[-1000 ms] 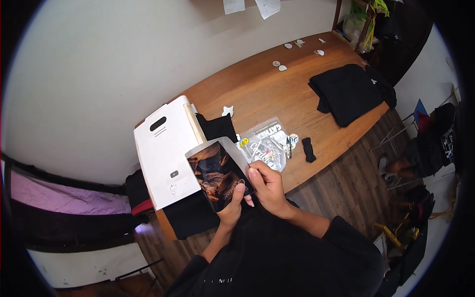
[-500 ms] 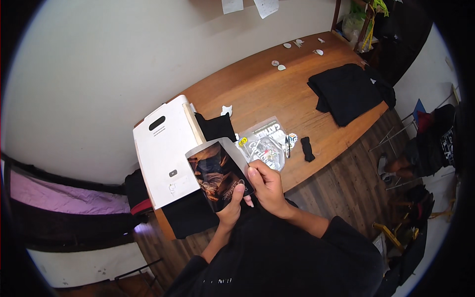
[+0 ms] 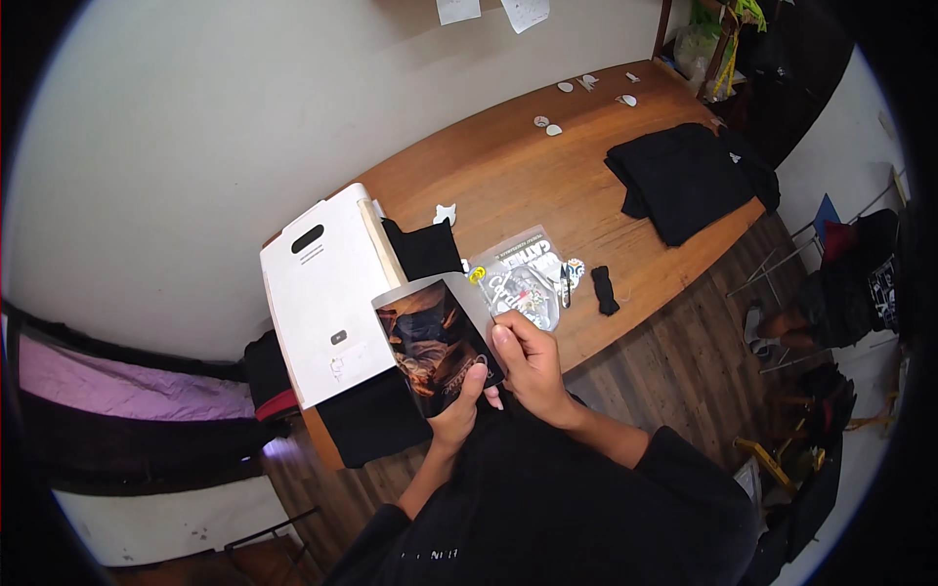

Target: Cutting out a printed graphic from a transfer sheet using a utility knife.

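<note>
A printed sheet with a dark brown and orange picture and a pale, see-through border is held up before me, tilted. My left hand is closed on its lower edge, thumb on top of the picture. At the sheet's right edge, my right hand pinches the border between thumb and fingers. Just behind and left of the sheet stands a white box-shaped machine like a heat press. Black cloth shows on both sides of it.
Clear printed sheets, small scissors and a black cloth bundle lie on the wooden table. Folded black garments rest at its right end. Small white cut-outs lie at the back. Another person is at far right.
The sheet now faces me a little more squarely, its top edge shifted slightly right. Both hands keep their hold, nearly unmoved.
</note>
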Tool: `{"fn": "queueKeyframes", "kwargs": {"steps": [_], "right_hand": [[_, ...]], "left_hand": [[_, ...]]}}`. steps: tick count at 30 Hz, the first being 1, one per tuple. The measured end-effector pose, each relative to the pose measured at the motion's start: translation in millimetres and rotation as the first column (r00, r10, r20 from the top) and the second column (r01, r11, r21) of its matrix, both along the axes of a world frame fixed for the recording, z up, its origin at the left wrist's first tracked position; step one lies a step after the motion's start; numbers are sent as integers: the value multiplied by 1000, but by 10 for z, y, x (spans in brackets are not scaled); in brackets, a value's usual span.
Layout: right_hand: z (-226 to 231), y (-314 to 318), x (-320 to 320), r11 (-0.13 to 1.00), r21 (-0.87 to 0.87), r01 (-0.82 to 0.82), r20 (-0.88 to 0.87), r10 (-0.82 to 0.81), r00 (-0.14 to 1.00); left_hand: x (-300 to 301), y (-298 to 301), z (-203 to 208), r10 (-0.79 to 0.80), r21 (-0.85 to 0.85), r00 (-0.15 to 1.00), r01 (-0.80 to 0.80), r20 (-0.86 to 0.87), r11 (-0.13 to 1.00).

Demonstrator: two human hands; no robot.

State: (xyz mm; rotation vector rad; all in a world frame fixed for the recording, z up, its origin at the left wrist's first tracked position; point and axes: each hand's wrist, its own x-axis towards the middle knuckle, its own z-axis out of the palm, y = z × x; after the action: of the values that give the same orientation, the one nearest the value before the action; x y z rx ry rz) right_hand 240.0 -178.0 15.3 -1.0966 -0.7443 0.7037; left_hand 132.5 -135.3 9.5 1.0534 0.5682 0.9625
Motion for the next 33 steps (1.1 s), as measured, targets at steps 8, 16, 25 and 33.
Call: {"fn": "queueKeyframes", "kwargs": {"steps": [8,16,25,33], "right_hand": [[-59,-9,-19,1000,12,4,5,-4,1000],[-83,-24,-18,994,106,-40,-28,43,999],[-15,-25,43,996,86,-33,48,29,998],[14,3,80,999,-3,-36,67,36,997]], "left_hand": [[-41,-25,-29,-15,-2,1000,15,-13,1000],[-53,-19,-39,-58,2,997,58,59,998],[-65,18,-49,-106,-19,994,106,27,994],[-61,84,-38,-36,-57,999,38,20,998]]}}
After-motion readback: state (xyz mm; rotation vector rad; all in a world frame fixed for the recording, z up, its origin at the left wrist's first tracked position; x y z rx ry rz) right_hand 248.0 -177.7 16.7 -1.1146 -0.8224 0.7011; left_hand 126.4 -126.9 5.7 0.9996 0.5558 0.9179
